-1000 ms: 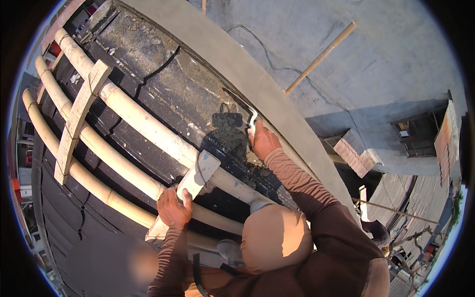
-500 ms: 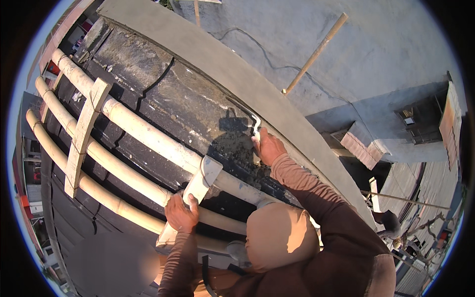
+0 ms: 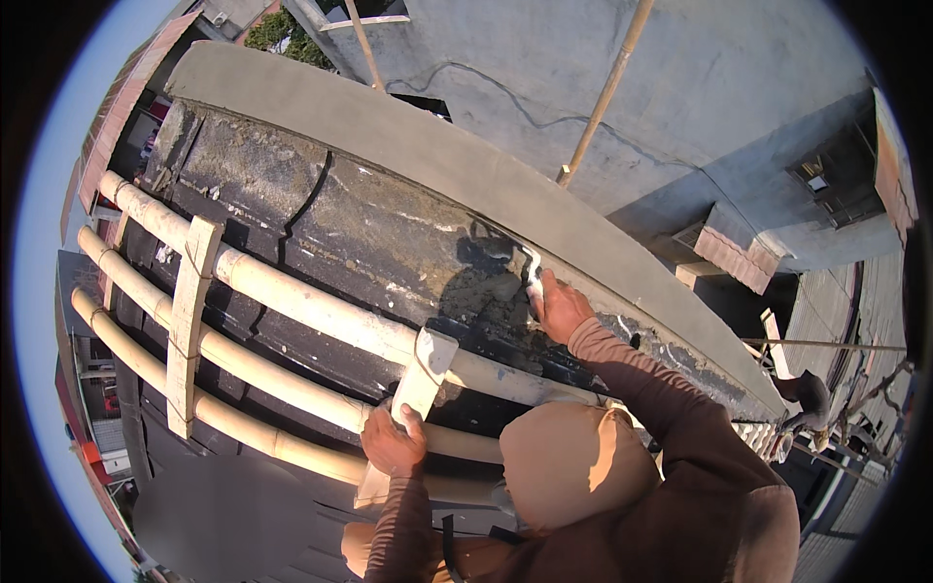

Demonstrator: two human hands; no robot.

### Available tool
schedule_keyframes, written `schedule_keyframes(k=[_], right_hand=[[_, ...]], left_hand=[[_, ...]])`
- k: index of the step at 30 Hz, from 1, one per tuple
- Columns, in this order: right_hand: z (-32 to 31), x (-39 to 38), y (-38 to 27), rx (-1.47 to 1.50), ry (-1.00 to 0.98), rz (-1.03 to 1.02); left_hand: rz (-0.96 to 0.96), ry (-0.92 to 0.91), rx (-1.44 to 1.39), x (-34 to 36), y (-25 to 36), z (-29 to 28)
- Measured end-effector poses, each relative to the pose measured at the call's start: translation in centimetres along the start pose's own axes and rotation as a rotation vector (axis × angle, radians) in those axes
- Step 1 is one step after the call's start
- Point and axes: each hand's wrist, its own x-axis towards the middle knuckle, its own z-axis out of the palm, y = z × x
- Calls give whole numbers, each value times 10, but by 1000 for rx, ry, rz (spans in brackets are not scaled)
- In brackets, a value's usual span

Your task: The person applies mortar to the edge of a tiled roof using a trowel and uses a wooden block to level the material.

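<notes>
My left hand point(image 3: 397, 442) grips a pale wooden crosspiece point(image 3: 426, 374) tied across three bamboo poles point(image 3: 292, 306). My right hand point(image 3: 562, 306) is closed round a trowel point(image 3: 534, 274) with a white bent neck; its blade is mostly hidden. The trowel is at patchy, damp-looking mortar point(image 3: 491, 301) on the dark sloping roof point(image 3: 350, 233), just below a smooth grey plastered edge band point(image 3: 418, 146). My shadow falls over that patch.
Beyond the edge band stand a grey wall point(image 3: 719, 78), a slanting bamboo pole point(image 3: 603, 97) and small tiled awnings point(image 3: 734, 253). A dark-clothed person point(image 3: 807, 398) is at the right. Another wooden crosspiece point(image 3: 190, 325) is tied across the poles at the left.
The view has turned, so the roof and poles appear lower and further right. Both hands keep their holds, with the trowel staying beside the edge band.
</notes>
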Motion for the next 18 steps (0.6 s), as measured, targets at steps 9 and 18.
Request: schedule_keyframes(k=[9,18], right_hand=[[14,55,-49,71,-123,52],[2,-10,-32,11,-57,11]], left_hand=[[16,21,29,-6,-3,2],[-9,45,12,-2,-3,-1]])
